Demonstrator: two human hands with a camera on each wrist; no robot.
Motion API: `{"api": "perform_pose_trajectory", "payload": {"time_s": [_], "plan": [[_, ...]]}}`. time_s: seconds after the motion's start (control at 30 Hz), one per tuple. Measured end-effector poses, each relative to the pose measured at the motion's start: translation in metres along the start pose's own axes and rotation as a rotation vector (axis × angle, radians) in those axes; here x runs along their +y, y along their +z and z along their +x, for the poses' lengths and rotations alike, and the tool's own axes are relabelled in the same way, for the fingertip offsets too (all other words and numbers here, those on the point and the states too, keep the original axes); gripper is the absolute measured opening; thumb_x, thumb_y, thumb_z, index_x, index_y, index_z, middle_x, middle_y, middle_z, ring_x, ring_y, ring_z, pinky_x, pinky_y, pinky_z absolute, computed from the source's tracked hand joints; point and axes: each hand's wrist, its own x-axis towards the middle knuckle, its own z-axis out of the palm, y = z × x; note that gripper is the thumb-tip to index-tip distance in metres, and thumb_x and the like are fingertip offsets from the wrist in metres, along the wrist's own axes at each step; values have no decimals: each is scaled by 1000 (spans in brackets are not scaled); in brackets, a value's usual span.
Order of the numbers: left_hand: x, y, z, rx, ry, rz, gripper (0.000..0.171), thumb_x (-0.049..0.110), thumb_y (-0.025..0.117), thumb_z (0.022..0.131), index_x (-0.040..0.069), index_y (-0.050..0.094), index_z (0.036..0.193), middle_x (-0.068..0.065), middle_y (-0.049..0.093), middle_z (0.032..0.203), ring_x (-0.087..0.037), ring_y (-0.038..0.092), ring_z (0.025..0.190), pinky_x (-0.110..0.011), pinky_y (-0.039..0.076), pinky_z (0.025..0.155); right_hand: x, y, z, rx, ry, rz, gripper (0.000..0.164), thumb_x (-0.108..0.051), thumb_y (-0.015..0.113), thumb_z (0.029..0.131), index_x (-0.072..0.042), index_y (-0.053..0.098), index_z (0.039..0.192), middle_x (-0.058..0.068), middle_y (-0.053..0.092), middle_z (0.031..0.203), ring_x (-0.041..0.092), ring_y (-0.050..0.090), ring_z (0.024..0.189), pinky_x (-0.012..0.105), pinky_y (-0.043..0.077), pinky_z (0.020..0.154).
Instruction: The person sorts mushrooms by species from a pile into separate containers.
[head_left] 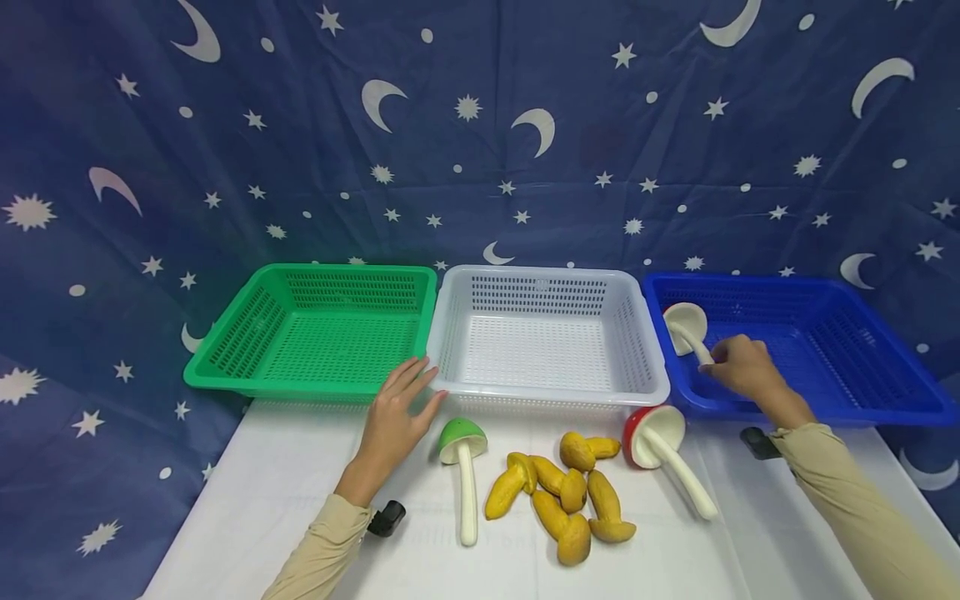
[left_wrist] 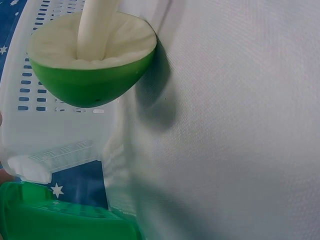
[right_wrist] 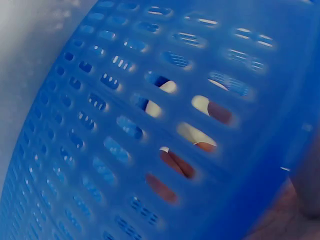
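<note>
The right hand [head_left: 742, 367], right of the frame, is grasping the held mushroom [head_left: 686, 325] by the lower end of its stem, fingers curled about it. The stem is the narrow part, so this hold is judged the easier one; it also leaves the broad cap clear of the fingers. The arm reaches over the near rim of the blue basket [head_left: 855, 358], and the mushroom lies inside, at the basket's left end. Through the slots, the right wrist view shows only parts of fingers and a pale surface.

The left hand [head_left: 393, 425], left of centre, is released, fingers extended, at the adjoining corners of the green basket [head_left: 300, 386] and the white basket [head_left: 540, 394]; contact cannot be confirmed. The baskets stand in a row, presumably for equal access. Lower centre, on the counter [head_left: 420, 533], a green mushroom [head_left: 465, 467] and a red mushroom [head_left: 663, 450] flank five yellow mushrooms [head_left: 573, 492].

Appearance of the held mushroom: slim pale stem; creamy cap underside facing the head camera; narrow red edge at top.
</note>
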Motion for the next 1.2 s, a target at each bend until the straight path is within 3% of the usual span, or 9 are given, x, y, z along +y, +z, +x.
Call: {"api": "perform_pose_trajectory", "payload": {"time_s": [0.23, 0.43, 1.2], "plan": [[1, 1, 1, 2, 3, -7, 40, 18, 78, 79, 1, 68, 114, -17, 58, 127, -32, 49, 123, -48, 45, 97, -7, -6, -16, 131, -79, -18, 31, -10, 70, 80, 17, 63, 95, 29, 64, 83, 41, 60, 76, 53, 49, 64], [1, 1, 1, -3, 4, -9, 39, 18, 77, 80, 1, 67, 114, -17, 59, 126, -32, 49, 123, -46, 44, 98, -16, -11, -31, 186, -108, 22, 30, -10, 70, 82, 15, 63, 98, 29, 65, 86, 41, 61, 79, 54, 50, 66], [-1, 2, 0, 6, 11, -9, 39, 18, 77, 80, 1, 67, 115, -17, 58, 127, -32, 48, 123, -47, 45, 97, -42, -18, -94, 218, -177, 66, 35, -15, 74, 83, 5, 61, 109, 27, 63, 104, 45, 61, 90, 56, 52, 65]]}}
